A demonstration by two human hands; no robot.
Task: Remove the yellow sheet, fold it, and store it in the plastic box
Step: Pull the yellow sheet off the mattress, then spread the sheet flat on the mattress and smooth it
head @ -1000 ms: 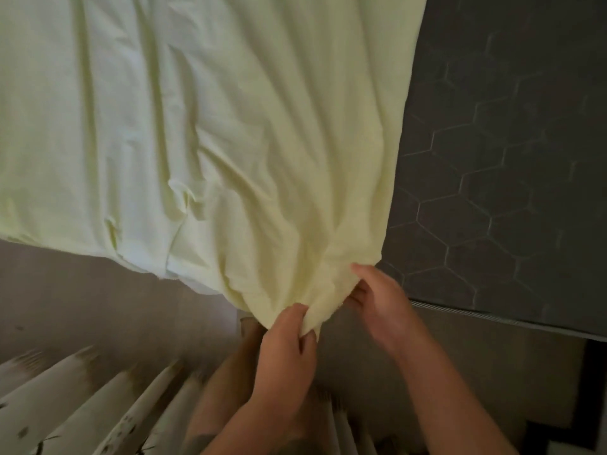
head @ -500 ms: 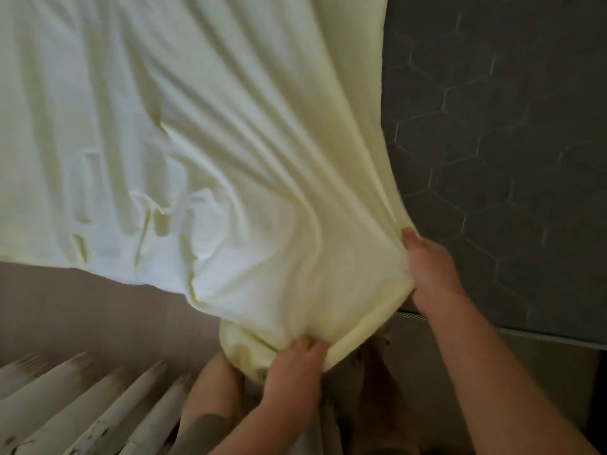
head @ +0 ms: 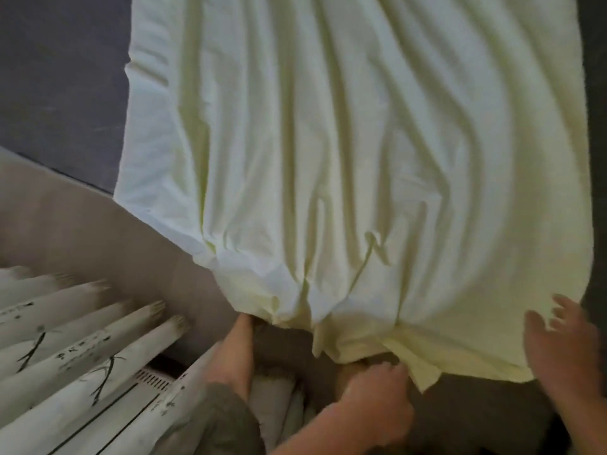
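Left grip [head: 377, 394] sits low at 6 o'clock, knuckles up, fingers curled tight round the near hem of the sheet [head: 361, 159]. It's holding cloth. Right grip [head: 563, 353] is out at 4 o'clock, fingers spread and straight, blurred, holding nothing, palm just at the sheet's lower corner; whether it touches the cloth, I can't tell. Both forearms run in from the bottom edge.

The sheet itself fills the view from centre up to 12 o'clock, pale yellow, long creases running down toward the left grip, spread over a dark mattress [head: 62, 80] that shows at 10 o'clock and in a thin strip at 3. Its near edge hangs bunched over the bed's end.

At 7 o'clock a bare leg [head: 235, 353] stands right against that hanging edge. At 8 o'clock, a pleated white curtain [head: 75, 349] with dark branch prints; the small marks on it are too blurred to read. A pale floor [head: 98, 244] lies between the curtain and the bed.
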